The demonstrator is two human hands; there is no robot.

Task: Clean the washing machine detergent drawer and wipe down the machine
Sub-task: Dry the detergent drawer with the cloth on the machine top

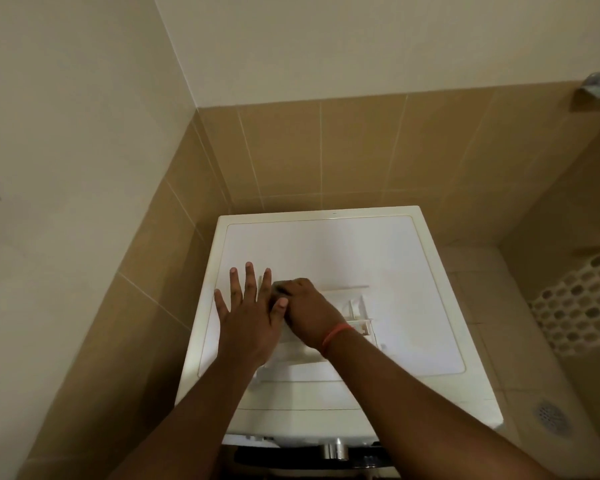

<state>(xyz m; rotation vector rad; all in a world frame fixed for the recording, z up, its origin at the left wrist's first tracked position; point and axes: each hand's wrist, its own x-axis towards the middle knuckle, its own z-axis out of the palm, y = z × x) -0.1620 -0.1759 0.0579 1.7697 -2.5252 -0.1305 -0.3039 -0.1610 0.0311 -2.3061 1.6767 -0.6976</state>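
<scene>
The detergent drawer (329,327) lay flat on top of the washing machine (378,251), at about 6 o'clock from the lid's centre. The left hand (248,317) pressed down at the drawer's 9 o'clock end, fingers (250,275) straight and spread wide. The right hand (307,313), an orange band (335,336) at its wrist, sat on the drawer with fingers curled round something small and dark; what it was could not be told. A floor drain (551,417) showed at 4 o'clock.

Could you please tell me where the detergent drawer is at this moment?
The detergent drawer lies on top of the washing machine, left of centre in the head view, partly under both hands.
</scene>
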